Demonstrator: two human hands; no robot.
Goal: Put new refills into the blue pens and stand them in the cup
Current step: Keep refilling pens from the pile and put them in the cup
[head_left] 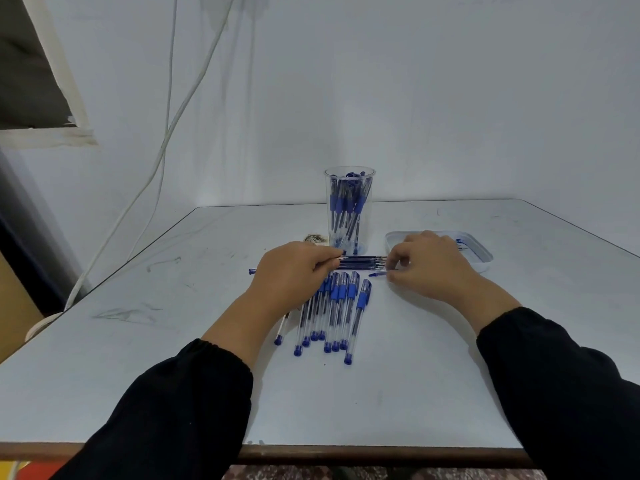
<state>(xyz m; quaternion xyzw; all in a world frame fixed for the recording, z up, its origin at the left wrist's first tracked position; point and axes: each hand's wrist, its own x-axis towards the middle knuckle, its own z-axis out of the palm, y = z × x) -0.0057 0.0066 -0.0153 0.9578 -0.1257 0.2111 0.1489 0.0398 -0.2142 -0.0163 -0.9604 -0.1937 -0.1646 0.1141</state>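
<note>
Tall clear plastic cup (349, 216) at frame centre, upright on pale grey table (173, 358), packed with capped blue pens standing inside. Shallow white tray (483, 259) right of centre, blue-stained, holding a few small blue bits. Bundle of thin dark blue refills (363, 262) lying crosswise just in front of the cup. Row of clear-barrelled blue pens (337, 313) flat on the table, below the refills. Left hand (294, 271) curled, pinching the refills' left end. Right hand (433, 265) curled, pinching a small blue piece (377, 273).
</note>
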